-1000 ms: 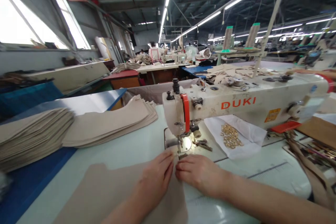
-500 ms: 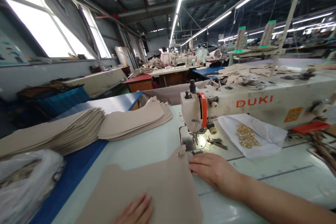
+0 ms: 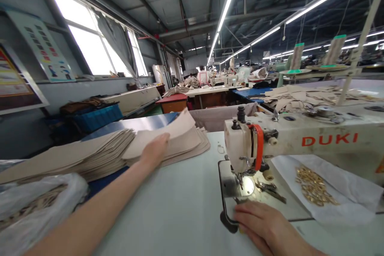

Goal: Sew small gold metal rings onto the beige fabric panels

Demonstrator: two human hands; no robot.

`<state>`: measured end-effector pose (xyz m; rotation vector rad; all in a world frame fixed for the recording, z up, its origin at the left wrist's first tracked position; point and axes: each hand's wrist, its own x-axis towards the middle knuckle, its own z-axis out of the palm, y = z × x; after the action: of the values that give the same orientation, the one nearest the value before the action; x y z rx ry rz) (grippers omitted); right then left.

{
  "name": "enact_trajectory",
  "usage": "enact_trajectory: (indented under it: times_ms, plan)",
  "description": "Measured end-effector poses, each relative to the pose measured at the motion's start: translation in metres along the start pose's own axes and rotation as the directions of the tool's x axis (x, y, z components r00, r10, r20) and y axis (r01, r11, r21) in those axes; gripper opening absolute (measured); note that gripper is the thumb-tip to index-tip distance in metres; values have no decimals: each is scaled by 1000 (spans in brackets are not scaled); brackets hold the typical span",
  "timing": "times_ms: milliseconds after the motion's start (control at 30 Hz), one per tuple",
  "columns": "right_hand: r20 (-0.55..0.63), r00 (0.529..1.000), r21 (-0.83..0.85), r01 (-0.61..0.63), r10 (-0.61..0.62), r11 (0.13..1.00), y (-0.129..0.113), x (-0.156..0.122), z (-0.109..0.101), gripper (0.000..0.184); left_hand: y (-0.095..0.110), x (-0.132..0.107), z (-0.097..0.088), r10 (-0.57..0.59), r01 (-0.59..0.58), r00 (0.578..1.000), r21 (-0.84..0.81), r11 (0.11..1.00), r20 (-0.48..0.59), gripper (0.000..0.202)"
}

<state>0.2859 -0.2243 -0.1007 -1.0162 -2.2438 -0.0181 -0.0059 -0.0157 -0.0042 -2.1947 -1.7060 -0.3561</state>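
My left hand [image 3: 154, 150] reaches out over the stack of beige fabric pieces [image 3: 189, 150]. Its fingers are closed on the top fabric piece [image 3: 181, 126], whose far end is bent upward. Beside the sewing machine's needle plate [image 3: 229, 178], my right hand [image 3: 264, 220] rests with the fingers together and curled. What lies under those fingers is hidden. Just beyond them are small metal snips [image 3: 270, 190] on the machine bed. White sheeting [image 3: 354, 192] to the right carries a heap of small gold-coloured rings [image 3: 315, 186].
The sewing machine [image 3: 288, 140] stands on the right of the pale tabletop [image 3: 168, 212]. A second stack of beige pieces [image 3: 75, 152] lies at the left, behind a clear plastic bag [image 3: 69, 192]. Thread cones [image 3: 297, 58] stand behind the machine.
My left hand has moved from the beige piece in front of the machine to the stack farther off. That piece no longer lies there. My right hand stays near the needle plate; the view has shifted.
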Motion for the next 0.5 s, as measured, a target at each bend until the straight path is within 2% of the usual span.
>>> enact_trajectory:
  times_ms: [100,133,200,267,333,400,500]
  plan:
    - [-13,1000,-21,25,-25,999,6,0,3,24,6,-8,51,-39,39,997,5,999,63,38]
    - [-9,999,-27,33,-34,999,7,-1,4,24,7,-12,60,-46,46,996,5,999,73,42]
    - [-3,999,-41,51,-52,998,9,-1,5,24,6,-17,66,-51,51,995,3,999,88,51]
    - [5,997,-73,72,-72,995,10,-1,4,23,1,-18,59,-60,59,994,10,998,88,55]
    - [7,994,-120,110,-110,987,10,1,2,22,-13,-15,44,-88,86,995,31,996,56,56]
    - [-2,987,-168,156,-158,973,9,3,-1,23,-37,-10,22,-147,147,989,59,987,-5,57]
    - [-36,980,-224,182,-195,957,7,8,-4,30,-88,-8,-16,-281,288,956,84,954,-80,53]
